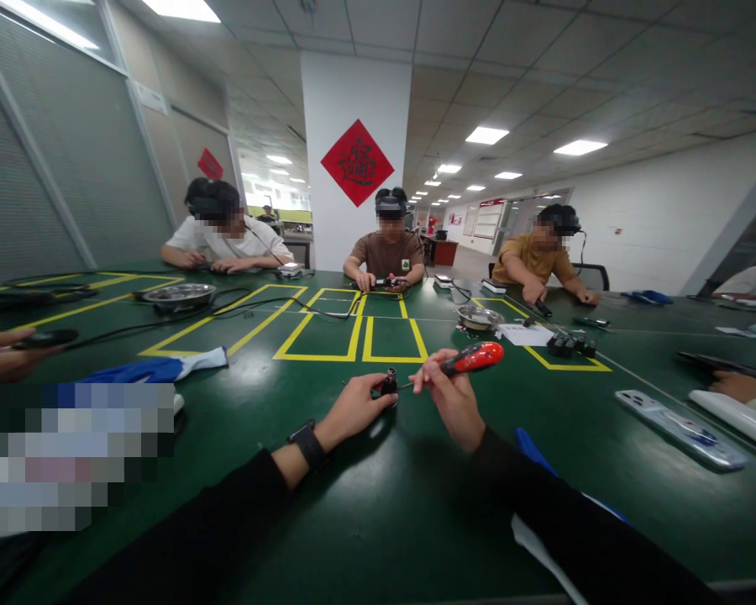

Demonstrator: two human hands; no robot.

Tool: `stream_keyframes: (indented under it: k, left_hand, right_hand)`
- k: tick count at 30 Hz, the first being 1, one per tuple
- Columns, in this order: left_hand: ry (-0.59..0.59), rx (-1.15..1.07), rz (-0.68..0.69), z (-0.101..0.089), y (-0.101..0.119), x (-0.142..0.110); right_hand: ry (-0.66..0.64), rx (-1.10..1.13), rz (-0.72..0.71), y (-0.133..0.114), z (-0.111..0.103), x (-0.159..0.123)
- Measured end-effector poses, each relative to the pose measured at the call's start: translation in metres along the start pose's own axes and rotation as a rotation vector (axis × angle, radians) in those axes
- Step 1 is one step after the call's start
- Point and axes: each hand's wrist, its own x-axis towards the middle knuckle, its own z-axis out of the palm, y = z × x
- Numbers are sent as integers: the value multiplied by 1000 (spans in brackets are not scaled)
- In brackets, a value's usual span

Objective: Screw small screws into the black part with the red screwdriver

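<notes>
My left hand (360,410), with a dark watch band on its wrist, pinches a small black cylindrical part (389,382) just above the green table (365,521). My right hand (454,399) is closed on a screwdriver (475,359) with a red and black handle. Its thin shaft points left and its tip reaches the side of the black part. Whether the tip sits in a screw there is too small to tell.
Yellow tape outlines (318,359) mark the table ahead. A metal bowl (479,318), several black blocks (570,344) and a white paper (526,334) lie ahead right. A phone (679,428) lies right, blue-and-white gloves (157,367) left. Co-workers (387,252) sit around the table.
</notes>
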Motion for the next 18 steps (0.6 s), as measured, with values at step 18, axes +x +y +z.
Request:
stream_keyframes:
  k: [18]
  left_hand:
    - [-1,13,-6,0,-1,1]
  right_hand:
    - [14,-101,-67,-5,4,-3]
